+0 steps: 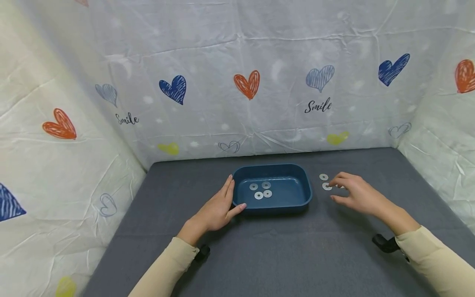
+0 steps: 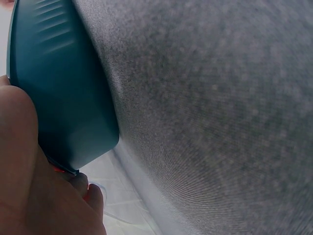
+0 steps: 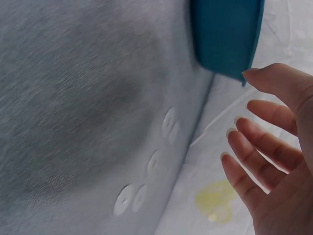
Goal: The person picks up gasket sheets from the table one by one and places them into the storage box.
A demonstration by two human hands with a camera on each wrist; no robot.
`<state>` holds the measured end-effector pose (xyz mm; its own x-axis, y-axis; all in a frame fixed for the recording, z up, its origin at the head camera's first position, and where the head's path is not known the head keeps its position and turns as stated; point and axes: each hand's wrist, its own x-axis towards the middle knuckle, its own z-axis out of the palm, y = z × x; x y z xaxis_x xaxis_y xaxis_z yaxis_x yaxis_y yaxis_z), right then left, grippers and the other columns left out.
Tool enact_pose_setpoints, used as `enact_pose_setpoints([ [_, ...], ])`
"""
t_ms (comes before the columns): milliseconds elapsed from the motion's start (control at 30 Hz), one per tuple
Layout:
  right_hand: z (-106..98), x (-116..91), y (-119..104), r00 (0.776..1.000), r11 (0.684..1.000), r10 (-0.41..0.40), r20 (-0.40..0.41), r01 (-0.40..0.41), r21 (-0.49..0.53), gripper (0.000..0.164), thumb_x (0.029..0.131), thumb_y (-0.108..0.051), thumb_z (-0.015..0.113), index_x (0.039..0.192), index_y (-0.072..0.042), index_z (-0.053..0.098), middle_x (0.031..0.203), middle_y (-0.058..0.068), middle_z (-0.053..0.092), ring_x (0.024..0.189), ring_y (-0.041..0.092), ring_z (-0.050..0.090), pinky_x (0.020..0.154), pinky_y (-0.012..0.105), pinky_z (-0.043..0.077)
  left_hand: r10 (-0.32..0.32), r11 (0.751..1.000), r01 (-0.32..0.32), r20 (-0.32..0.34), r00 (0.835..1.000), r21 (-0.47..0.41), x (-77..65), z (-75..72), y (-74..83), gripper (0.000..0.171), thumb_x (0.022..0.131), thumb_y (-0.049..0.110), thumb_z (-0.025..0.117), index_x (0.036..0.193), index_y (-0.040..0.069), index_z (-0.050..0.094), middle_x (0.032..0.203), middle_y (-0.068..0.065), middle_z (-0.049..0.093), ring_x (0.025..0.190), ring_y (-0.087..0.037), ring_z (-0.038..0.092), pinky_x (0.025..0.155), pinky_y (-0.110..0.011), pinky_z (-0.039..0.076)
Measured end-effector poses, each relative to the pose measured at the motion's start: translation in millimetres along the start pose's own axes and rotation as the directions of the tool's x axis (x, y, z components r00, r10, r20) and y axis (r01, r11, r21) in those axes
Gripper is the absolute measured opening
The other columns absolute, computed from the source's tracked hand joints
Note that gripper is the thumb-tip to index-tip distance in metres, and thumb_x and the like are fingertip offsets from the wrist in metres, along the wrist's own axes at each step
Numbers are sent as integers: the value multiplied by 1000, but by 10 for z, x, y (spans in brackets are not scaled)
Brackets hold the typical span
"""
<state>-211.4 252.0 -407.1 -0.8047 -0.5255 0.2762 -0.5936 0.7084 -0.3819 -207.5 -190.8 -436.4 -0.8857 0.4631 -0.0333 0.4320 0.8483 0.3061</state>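
A blue rectangular tray (image 1: 274, 208) stands on the dark grey cloth. Inside it lie several flat metal washers (image 1: 258, 195), each with a small central hole. My left hand (image 1: 217, 208) rests against the tray's left end, fingers straight along the wall and thumb over the front-left corner. In the left wrist view the tray's outer wall (image 2: 63, 98) rises beside that thumb. To the right of the tray, my right hand (image 1: 358, 194) hovers over more washers (image 1: 323, 177), partly covering them. Its fingers (image 3: 264, 147) are spread and loosely bent, with nothing between them, in the right wrist view.
The grey cloth-covered table (image 1: 267, 255) extends in front of the tray and to both sides. A white curtain (image 1: 208, 49) printed with hearts hangs right behind the table's back edge and along the sides. Dark straps show at both sleeve cuffs.
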Motion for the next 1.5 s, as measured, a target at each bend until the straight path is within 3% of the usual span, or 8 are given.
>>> enact_pose_setpoints([
  [400,-31,-286,290,998,996,69,1,-69,-49,31,85,-9,84,112,1,73,110,12,66,91,28,66,74,45,55,2,1000,-2,-3,1000,1,3,7,-5,98,102,70,33,163,0,1,171,-14,-9,157,-30,11,123,-47,22],
  [633,-21,-347,431,990,989,139,15,-138,-55,35,85,-12,84,113,4,72,111,17,66,95,34,66,78,51,55,1,1000,-1,-6,1000,-12,-16,-3,8,98,103,68,36,163,-1,2,171,-15,-8,157,-31,11,123,-49,23],
  [767,9,-370,516,987,985,161,-14,-161,-65,35,83,-14,85,110,4,73,108,17,67,91,33,66,77,52,54,5,1000,-5,-14,1000,-9,-17,1,17,98,103,67,37,163,-2,3,171,-17,-5,157,-31,13,123,-49,24],
  [1033,47,-367,640,958,957,285,-39,-286,-38,36,81,-13,85,105,10,70,84,11,62,75,20,56,65,39,46,1,1000,-1,-9,1000,-4,-14,-14,21,98,103,69,35,163,-1,2,171,-17,-5,157,-31,13,123,-49,23],
  [1333,62,-316,680,944,944,329,-25,-329,-30,32,82,-14,81,101,11,71,89,17,70,73,21,62,68,42,50,-1,1000,1,-5,1000,-1,-3,-13,13,98,102,69,35,163,-1,2,171,-16,-6,157,-31,12,123,-49,23],
  [1500,69,-283,691,936,936,353,-17,-353,-11,26,83,-13,79,96,8,72,85,14,70,72,20,62,67,41,51,5,1000,-5,-10,1000,-9,-4,-17,14,98,103,69,36,163,-2,2,171,-16,-7,157,-31,11,123,-49,22],
])
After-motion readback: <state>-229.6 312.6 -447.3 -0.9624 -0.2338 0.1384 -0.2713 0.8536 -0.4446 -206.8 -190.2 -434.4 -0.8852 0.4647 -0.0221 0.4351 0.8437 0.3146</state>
